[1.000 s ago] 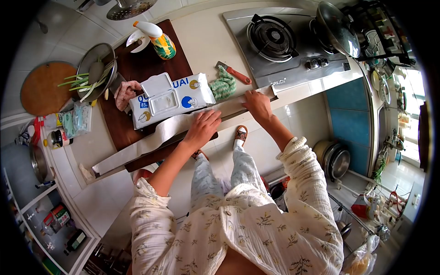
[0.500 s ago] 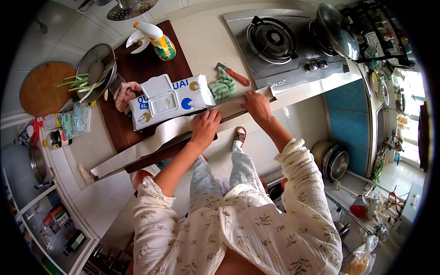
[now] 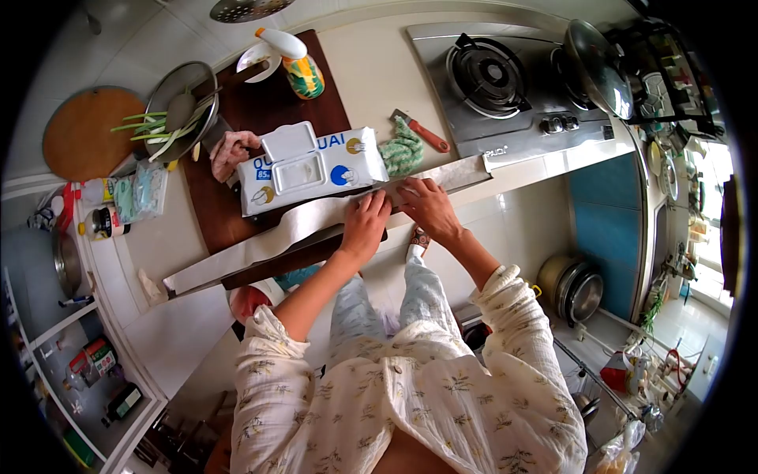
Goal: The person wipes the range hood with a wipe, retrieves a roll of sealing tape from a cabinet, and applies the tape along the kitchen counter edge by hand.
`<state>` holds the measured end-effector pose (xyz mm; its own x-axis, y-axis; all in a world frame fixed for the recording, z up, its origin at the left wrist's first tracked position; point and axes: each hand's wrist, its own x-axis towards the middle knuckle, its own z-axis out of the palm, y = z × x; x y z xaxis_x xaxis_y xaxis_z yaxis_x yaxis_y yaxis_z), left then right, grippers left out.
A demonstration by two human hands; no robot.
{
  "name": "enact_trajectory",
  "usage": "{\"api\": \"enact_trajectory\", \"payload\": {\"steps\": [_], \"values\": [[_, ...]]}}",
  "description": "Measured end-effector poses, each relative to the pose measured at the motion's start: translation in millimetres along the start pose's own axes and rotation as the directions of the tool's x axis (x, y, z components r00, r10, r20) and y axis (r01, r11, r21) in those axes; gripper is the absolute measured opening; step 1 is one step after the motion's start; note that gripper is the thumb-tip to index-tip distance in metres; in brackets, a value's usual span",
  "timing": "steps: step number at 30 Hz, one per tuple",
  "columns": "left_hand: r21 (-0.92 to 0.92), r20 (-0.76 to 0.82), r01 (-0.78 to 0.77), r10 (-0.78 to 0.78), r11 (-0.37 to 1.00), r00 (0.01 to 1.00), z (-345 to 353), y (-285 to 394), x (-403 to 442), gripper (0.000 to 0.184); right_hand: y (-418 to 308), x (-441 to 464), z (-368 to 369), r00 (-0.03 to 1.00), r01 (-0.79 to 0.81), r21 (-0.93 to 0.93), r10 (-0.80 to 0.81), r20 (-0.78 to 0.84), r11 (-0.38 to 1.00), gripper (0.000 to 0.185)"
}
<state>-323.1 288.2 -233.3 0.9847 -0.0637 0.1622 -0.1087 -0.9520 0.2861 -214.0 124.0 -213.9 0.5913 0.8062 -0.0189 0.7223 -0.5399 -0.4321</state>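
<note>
A long white strip [image 3: 272,241] runs along the front edge of the counter. Its left stretch stands up in waves, while the part to the right lies flatter. My left hand [image 3: 365,227] has its bent fingers closed on the strip, thumb side hidden. Close beside it, my right hand [image 3: 430,212] curls its fingers over the strip at the edge. Just behind the hands lie a pack of wet wipes [image 3: 312,170] with its lid up and a crumpled green cloth [image 3: 403,148]. A scraper with a red handle [image 3: 430,136] rests behind the cloth.
A dark wooden board [image 3: 328,95] carries the wipes, a spray bottle [image 3: 304,75] and a pink cloth [image 3: 233,154]. A colander [image 3: 207,83] with scallions stands at left. To the right is a gas stove [image 3: 505,130]; an open drawer [image 3: 103,387] lies lower left.
My right hand has slid left along the strip, close to my left hand. More of the strip shows to the right of it. The view has shifted slightly.
</note>
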Motion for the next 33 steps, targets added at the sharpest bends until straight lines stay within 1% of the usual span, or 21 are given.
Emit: {"api": "enact_trajectory", "payload": {"steps": [3,4,7,8,11,12,15,18,19,21,23,24,27,28,31,32,33], "values": [[0.052,0.075,0.121,-0.124,0.991,0.989,-14.0,-3.1,-19.0,0.037,2.9,-1.1,1.1,1.000,0.019,0.022,-0.019,-0.008,1.000,0.039],[0.026,0.079,0.167,-0.168,0.986,0.983,-13.9,-7.9,-27.7,0.044,3.2,-1.5,0.6,1.000,0.018,0.032,-0.018,0.005,0.999,0.040],[0.002,0.089,0.212,-0.212,0.977,0.973,-20.8,-16.3,-45.6,0.048,0.4,-1.3,-0.7,1.000,0.010,0.020,-0.010,0.007,1.000,0.038],[-0.004,0.061,0.224,-0.223,0.975,0.973,-22.5,-18.3,-49.6,0.038,0.3,-1.3,-1.6,1.000,0.013,0.025,-0.013,0.003,1.000,0.038],[0.043,0.099,0.289,-0.292,0.956,0.951,-30.6,-23.2,-58.1,0.039,0.1,-0.9,-2.0,1.000,0.026,0.040,-0.025,-0.012,0.999,0.036],[0.038,0.129,0.309,-0.312,0.950,0.941,-33.8,-24.8,-60.9,0.052,0.8,-1.2,-0.7,0.999,0.029,0.043,-0.028,-0.018,0.999,0.036],[0.029,0.082,0.272,-0.273,0.962,0.958,-29.3,-30.5,-70.1,0.052,0.7,-2.2,0.4,1.000,0.023,0.044,-0.022,-0.022,0.999,0.035],[0.015,0.035,0.265,-0.265,0.964,0.964,-25.5,-32.8,-69.3,0.037,-9.9,2.0,-1.5,0.999,0.027,0.015,-0.027,-0.024,1.000,0.035],[0.015,0.022,0.265,-0.265,0.964,0.964,-27.1,-31.8,-68.5,0.035,-18.2,3.7,-1.7,0.999,0.031,0.004,-0.031,-0.026,1.000,0.035],[0.019,-0.001,0.249,-0.249,0.968,0.969,-29.5,-30.4,-68.2,0.034,-42.9,9.3,0.5,0.989,0.140,0.050,-0.137,-0.051,0.989,0.037],[-0.002,0.027,0.262,-0.262,0.965,0.965,-25.4,-31.1,-69.7,0.040,-65.1,19.6,16.4,0.977,0.214,0.153,-0.212,-0.030,0.965,0.039],[-0.014,0.039,0.270,-0.269,0.963,0.962,-27.3,-32.4,-69.9,0.043,-73.3,25.1,24.5,0.974,0.221,0.178,-0.226,0.006,0.959,0.038],[-0.192,0.070,0.225,-0.215,0.955,0.974,-40.8,-37.9,-76.4,0.038,-75.6,36.6,48.9,0.930,0.320,0.137,-0.338,0.141,0.938,0.034],[-0.266,-0.027,0.179,-0.193,0.947,0.981,-50.1,-40.4,-79.7,0.034,-76.1,35.1,52.4,0.970,0.229,0.106,-0.236,0.056,0.968,0.029],[-0.201,-0.255,0.202,-0.251,0.958,0.934,-74.1,-65.3,-89.4,0.032,-74.3,35.2,55.5,0.983,0.159,0.186,-0.172,0.056,0.969,0.027],[-0.180,-0.270,0.256,-0.298,0.950,0.916,-75.5,-78.4,-92.8,0.033,-74.4,36.1,53.7,0.980,0.150,0.192,-0.171,0.098,0.970,0.025],[-0.198,-0.236,0.310,-0.352,0.930,0.906,-79.8,-89.2,-95.4,0.034,-75.0,36.9,53.8,0.982,0.141,0.191,-0.162,0.099,0.971,0.025]]}}
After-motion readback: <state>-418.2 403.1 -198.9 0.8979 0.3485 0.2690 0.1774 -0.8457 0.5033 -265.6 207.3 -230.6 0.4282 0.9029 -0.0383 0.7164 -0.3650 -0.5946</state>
